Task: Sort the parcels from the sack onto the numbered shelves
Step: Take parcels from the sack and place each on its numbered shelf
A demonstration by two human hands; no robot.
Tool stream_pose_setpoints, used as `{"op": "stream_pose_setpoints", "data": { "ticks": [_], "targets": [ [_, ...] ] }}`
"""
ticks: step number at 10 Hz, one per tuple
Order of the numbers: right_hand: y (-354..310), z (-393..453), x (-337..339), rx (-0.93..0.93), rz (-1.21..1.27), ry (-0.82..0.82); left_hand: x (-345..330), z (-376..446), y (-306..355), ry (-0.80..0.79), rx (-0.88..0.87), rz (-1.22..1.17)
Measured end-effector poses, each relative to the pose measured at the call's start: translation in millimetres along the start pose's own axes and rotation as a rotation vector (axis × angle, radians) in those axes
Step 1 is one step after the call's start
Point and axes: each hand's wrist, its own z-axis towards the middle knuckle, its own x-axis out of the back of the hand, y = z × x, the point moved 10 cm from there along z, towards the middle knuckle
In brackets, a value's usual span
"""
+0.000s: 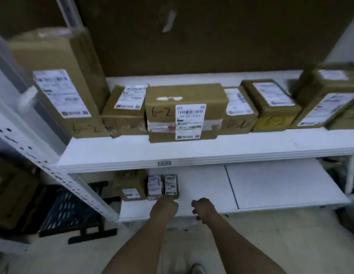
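My left hand [164,207] touches the small parcel [170,184] on the low shelf [271,186], fingers curled; whether they pinch it I cannot tell. My right hand [203,208] hangs loosely curled, holding nothing. A clumsy nudge could topple its neighbour [154,185].

Arms: mine, both bare up to the frame edge, no sleeves in view.
Left hand [164,209]: no glove, ring or watch.
Right hand [204,210]: no glove, wrist unadorned.
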Motion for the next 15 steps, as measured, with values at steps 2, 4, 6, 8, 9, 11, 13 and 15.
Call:
{"op": "stream_pose_setpoints", "data": {
  "ticks": [2,4,6,8,9,11,13,15],
  "targets": [
    [-9.3,-91.7,92.9,0.012,0.107,0.072,3.2,-83.4,94.3,-0.063,-0.107,0.100],
    [51.4,-141.1,197.8,0.005,0.186,0.174,-58.5,-144.6,186.3,-0.153,-0.212,0.148],
    [150.2,-162.3,330.6,-0.041,0.174,0.235,-158.4,-204.7,311.8,-0.197,-0.323,0.197],
    [244.4,-186.6,493.0,-0.067,0.220,0.408,-272.9,-263.4,423.3,-0.281,-0.399,0.256],
    [285.3,-203.4,550.5,-0.083,0.248,0.443,-322.0,-290.3,473.9,-0.313,-0.424,0.288],
    [353.0,-207.2,623.2,-0.119,0.370,0.455,-411.2,-319.1,563.0,-0.386,-0.510,0.336],
    [409.3,-175.4,719.6,-0.173,0.349,0.514,-489.9,-311.6,649.1,-0.425,-0.527,0.349],
    [452.4,-126.0,829.6,-0.260,0.314,0.515,-570.4,-281.8,750.7,-0.483,-0.471,0.365]
  ]
}}
